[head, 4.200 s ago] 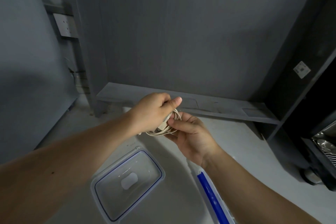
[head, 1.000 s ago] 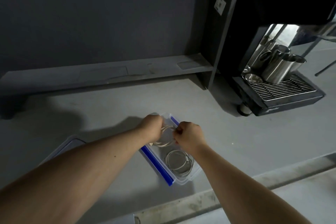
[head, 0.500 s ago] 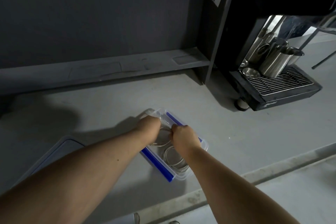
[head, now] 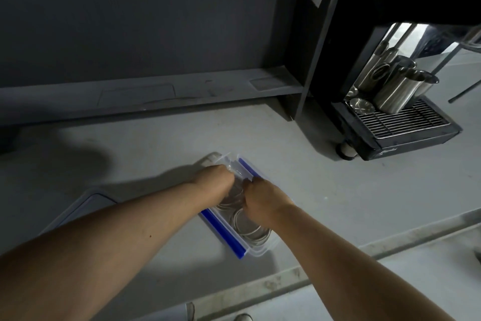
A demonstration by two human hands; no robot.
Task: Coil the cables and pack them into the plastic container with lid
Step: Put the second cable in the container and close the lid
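A clear plastic container with blue clip flaps stands on the pale counter. Both my hands reach down into its far half. My left hand and my right hand are closed on a pale coiled cable that rests low inside the box. A second coiled cable lies in the near half of the container. The container's lid lies flat on the counter to the left, mostly hidden under my left forearm.
A black coffee machine with steel jugs on its drip grille stands at the back right. A low grey ledge runs along the dark back wall. The counter's front edge crosses below the container.
My hands have gone from coiling the cable in the air beside the lid to lowering it into the container; over the last second they sank deeper into the box.
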